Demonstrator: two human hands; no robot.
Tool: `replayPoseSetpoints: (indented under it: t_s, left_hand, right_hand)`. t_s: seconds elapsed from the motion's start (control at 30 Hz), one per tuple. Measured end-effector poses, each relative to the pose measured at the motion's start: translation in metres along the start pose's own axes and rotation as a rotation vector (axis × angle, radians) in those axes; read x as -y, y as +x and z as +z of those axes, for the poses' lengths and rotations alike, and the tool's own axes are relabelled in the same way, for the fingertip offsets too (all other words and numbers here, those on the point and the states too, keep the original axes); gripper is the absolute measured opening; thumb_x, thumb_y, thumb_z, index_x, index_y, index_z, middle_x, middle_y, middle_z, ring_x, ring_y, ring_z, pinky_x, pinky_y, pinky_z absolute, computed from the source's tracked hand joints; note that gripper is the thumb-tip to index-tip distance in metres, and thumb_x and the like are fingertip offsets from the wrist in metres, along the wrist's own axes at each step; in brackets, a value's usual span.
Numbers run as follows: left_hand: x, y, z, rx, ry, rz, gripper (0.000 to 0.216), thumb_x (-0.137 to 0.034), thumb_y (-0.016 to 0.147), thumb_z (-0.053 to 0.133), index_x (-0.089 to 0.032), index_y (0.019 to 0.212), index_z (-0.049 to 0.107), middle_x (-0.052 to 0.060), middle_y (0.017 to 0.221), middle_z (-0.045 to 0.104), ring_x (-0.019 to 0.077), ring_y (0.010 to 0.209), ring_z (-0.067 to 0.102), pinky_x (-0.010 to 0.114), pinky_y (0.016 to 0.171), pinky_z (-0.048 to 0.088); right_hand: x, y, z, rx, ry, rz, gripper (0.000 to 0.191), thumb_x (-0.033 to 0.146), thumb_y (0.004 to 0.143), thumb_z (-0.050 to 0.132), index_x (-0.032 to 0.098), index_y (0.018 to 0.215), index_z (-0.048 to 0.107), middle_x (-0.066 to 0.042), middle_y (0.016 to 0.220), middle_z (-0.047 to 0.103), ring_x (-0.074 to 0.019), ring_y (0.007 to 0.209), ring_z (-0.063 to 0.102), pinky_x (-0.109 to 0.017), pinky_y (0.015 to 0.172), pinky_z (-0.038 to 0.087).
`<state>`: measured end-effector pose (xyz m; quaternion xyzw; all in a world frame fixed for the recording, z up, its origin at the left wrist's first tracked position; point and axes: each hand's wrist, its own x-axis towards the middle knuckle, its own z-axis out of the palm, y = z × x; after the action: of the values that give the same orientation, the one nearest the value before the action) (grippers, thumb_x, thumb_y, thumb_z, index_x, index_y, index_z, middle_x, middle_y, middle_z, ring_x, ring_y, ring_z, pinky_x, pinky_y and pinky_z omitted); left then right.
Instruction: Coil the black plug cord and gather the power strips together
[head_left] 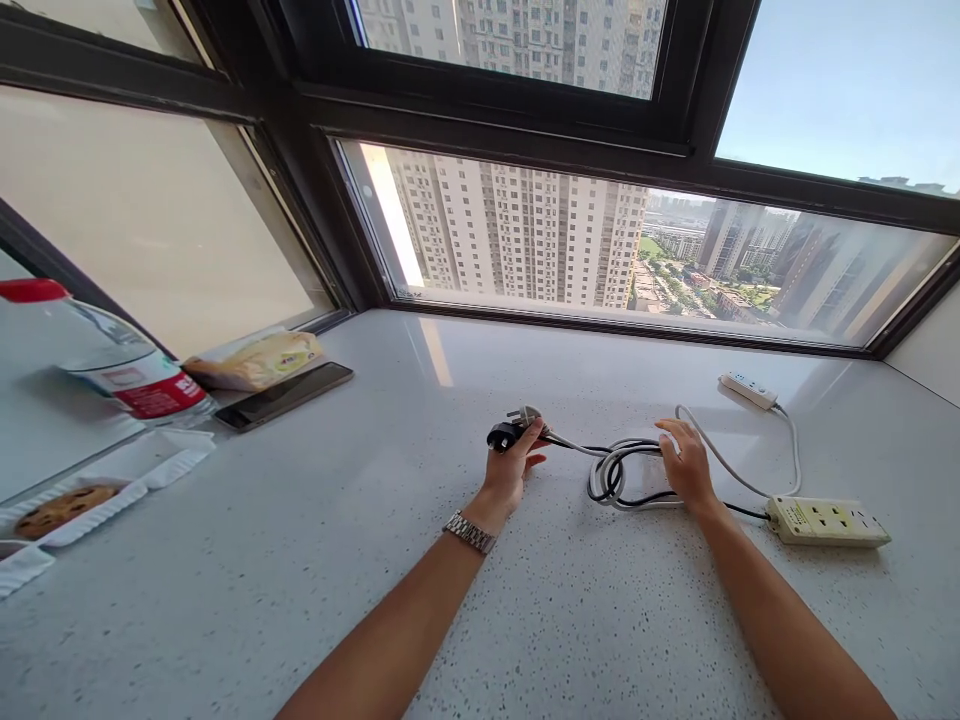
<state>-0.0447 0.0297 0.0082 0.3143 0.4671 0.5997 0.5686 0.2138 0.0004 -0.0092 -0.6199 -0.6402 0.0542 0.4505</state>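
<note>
On the pale speckled sill [315, 560], my left hand [514, 465] is closed around two plugs, a black plug [501, 436] and a grey plug [527, 415]. Their cables run right into a loose coil of black and grey cable [616, 472]. My right hand [686, 465] rests on the right side of that coil, fingers curled over the loops. A cream power strip [829, 521] lies just right of my right wrist. A smaller white power strip [748, 389] sits farther back near the window.
A dark phone [285, 396] and a yellowish packet [259, 360] lie at the back left beside a large water bottle with a red cap [105, 350]. A white tray holding a cookie [64, 508] is at the left edge. Big windows close off the far side.
</note>
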Motion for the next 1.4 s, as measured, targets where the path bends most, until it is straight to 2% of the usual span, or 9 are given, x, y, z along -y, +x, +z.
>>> replayPoseSetpoints:
  t_s: [0.17, 0.33, 0.53, 0.77, 0.93, 1.07, 1.2, 1.3, 1.4]
  left_hand:
    - [-0.004, 0.002, -0.004, -0.012, 0.091, -0.021, 0.046, -0.050, 0.049, 0.081, -0.014, 0.075, 0.068, 0.008, 0.077, 0.071, 0.0201, 0.068, 0.066, 0.022, 0.044, 0.042]
    - [-0.008, 0.002, -0.008, -0.006, 0.069, -0.028, 0.044, -0.046, 0.053, 0.082, -0.015, 0.081, 0.069, 0.010, 0.089, 0.072, 0.0218, 0.077, 0.067, 0.022, 0.046, 0.045]
    - [-0.012, -0.002, -0.002, 0.082, -0.171, -0.067, 0.032, -0.035, 0.058, 0.082, -0.014, 0.076, 0.066, 0.009, 0.087, 0.073, 0.0194, 0.075, 0.069, 0.027, 0.065, 0.055]
    - [-0.043, 0.015, -0.021, -0.183, -0.204, 0.079, 0.018, -0.025, 0.071, 0.074, -0.014, 0.071, 0.060, 0.003, 0.071, 0.070, 0.0127, 0.060, 0.066, 0.019, 0.050, 0.049]
    - [-0.056, 0.032, -0.045, -0.410, -0.236, 0.082, 0.013, -0.018, 0.076, 0.068, -0.014, 0.069, 0.058, 0.000, 0.061, 0.066, 0.0092, 0.047, 0.060, 0.015, 0.040, 0.044]
    - [-0.044, 0.037, -0.047, -0.368, -0.130, -0.010, 0.012, -0.017, 0.073, 0.070, -0.013, 0.070, 0.060, 0.001, 0.060, 0.066, 0.0105, 0.046, 0.060, 0.018, 0.043, 0.048]
    - [-0.040, 0.035, -0.048, -0.247, 0.088, -0.061, 0.013, -0.022, 0.071, 0.073, -0.013, 0.075, 0.065, 0.006, 0.069, 0.070, 0.0149, 0.053, 0.065, 0.021, 0.043, 0.049]
    - [-0.045, 0.032, -0.051, -0.161, 0.268, -0.121, 0.027, -0.035, 0.068, 0.076, -0.011, 0.079, 0.066, 0.011, 0.071, 0.071, 0.0175, 0.048, 0.065, 0.020, 0.037, 0.045]
    - [-0.048, 0.029, -0.052, -0.116, 0.406, -0.191, 0.038, -0.046, 0.069, 0.073, -0.011, 0.079, 0.064, 0.014, 0.069, 0.071, 0.0178, 0.041, 0.061, 0.021, 0.031, 0.041]
  right_hand:
    - [0.013, -0.006, 0.007, 0.133, 0.075, -0.191, 0.035, 0.045, 0.092, 0.042, 0.018, 0.102, 0.061, -0.012, 0.110, 0.063, -0.0254, 0.108, 0.052, -0.038, 0.091, 0.040]
    - [0.017, -0.005, 0.006, 0.216, 0.129, -0.200, 0.039, 0.056, 0.088, 0.045, 0.020, 0.080, 0.056, -0.008, 0.082, 0.061, -0.0211, 0.080, 0.054, -0.032, 0.074, 0.042]
    - [0.023, -0.010, 0.011, 0.271, 0.362, 0.023, 0.052, 0.067, 0.085, 0.036, 0.022, 0.059, 0.039, 0.002, 0.052, 0.041, -0.0129, 0.050, 0.039, -0.026, 0.054, 0.038]
    - [0.026, 0.000, -0.013, 0.109, 0.323, 0.224, 0.054, 0.072, 0.077, 0.047, 0.021, 0.062, 0.048, 0.006, 0.047, 0.028, -0.0106, 0.044, 0.026, -0.025, 0.044, 0.024]
    - [0.008, 0.009, -0.037, 0.076, 0.079, 0.238, 0.054, 0.070, 0.077, 0.049, 0.019, 0.060, 0.054, 0.003, 0.048, 0.038, -0.0119, 0.046, 0.033, -0.026, 0.047, 0.026]
    - [-0.003, 0.003, -0.027, 0.158, -0.156, 0.258, 0.046, 0.056, 0.083, 0.049, 0.019, 0.056, 0.055, -0.004, 0.052, 0.053, -0.0156, 0.051, 0.044, -0.027, 0.049, 0.028]
    - [0.011, -0.008, -0.027, 0.246, -0.166, 0.202, 0.031, 0.045, 0.086, 0.048, 0.020, 0.087, 0.068, -0.010, 0.087, 0.069, -0.0232, 0.075, 0.061, -0.029, 0.057, 0.040]
    - [0.028, -0.025, -0.053, 0.110, -0.136, 0.058, 0.039, 0.051, 0.086, 0.046, 0.021, 0.104, 0.065, -0.011, 0.111, 0.065, -0.0276, 0.099, 0.060, -0.036, 0.076, 0.048]
    - [0.017, -0.049, -0.099, -0.192, -0.289, 0.044, 0.048, 0.061, 0.085, 0.041, 0.022, 0.100, 0.065, -0.013, 0.113, 0.063, -0.0335, 0.109, 0.054, -0.047, 0.090, 0.044]
